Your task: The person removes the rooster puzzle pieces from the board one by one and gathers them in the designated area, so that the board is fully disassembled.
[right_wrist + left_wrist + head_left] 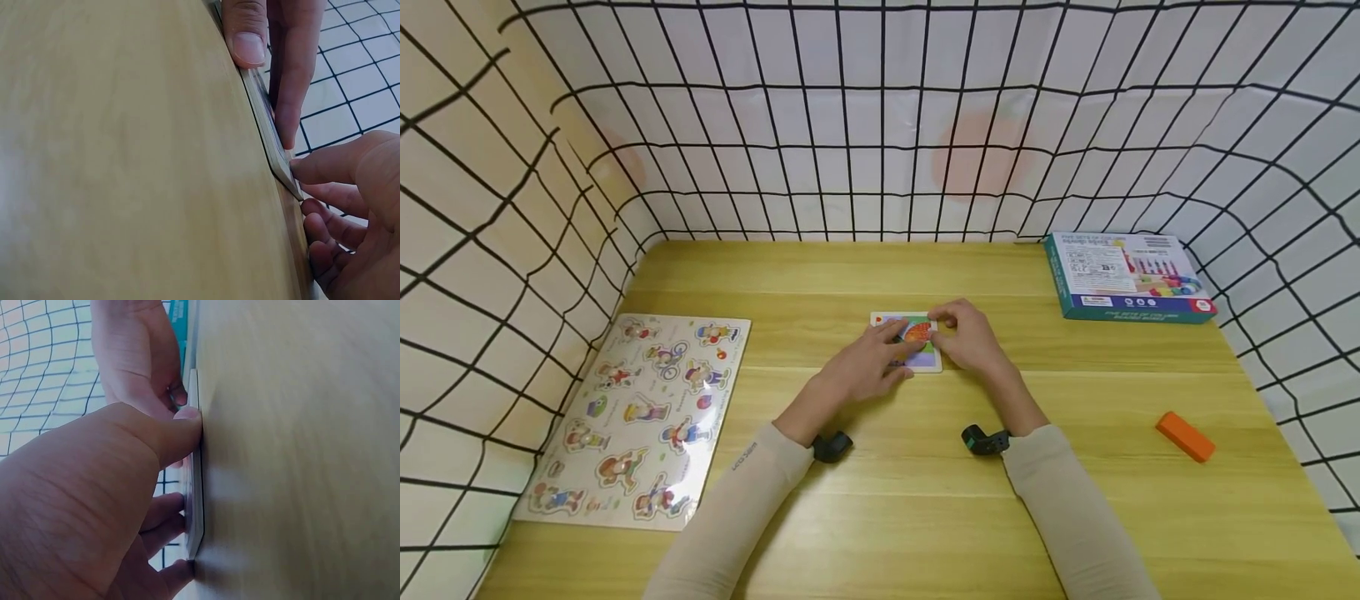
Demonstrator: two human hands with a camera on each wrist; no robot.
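A small flat picture puzzle [927, 361] in a pale frame lies on the table between both hands; an orange round shape shows in its picture. My left hand [867, 360] rests across its left part with fairly straight fingers, covering some of the picture. In the left wrist view the left thumb [181, 428] touches the near edge of the puzzle. From the right, my right hand [972, 340] holds the puzzle's right edge with bent fingers. The right wrist view shows the right thumb and fingers [325, 164] at its corner, with the table right beneath the puzzle.
A white peg board [688, 454] with several sports figures lies at the left. At the back right stands a teal-edged box [1138, 275]. An orange block [1185, 437] lies at the right. Black wire mesh [880, 146] borders the wooden table [910, 533] at the back and sides.
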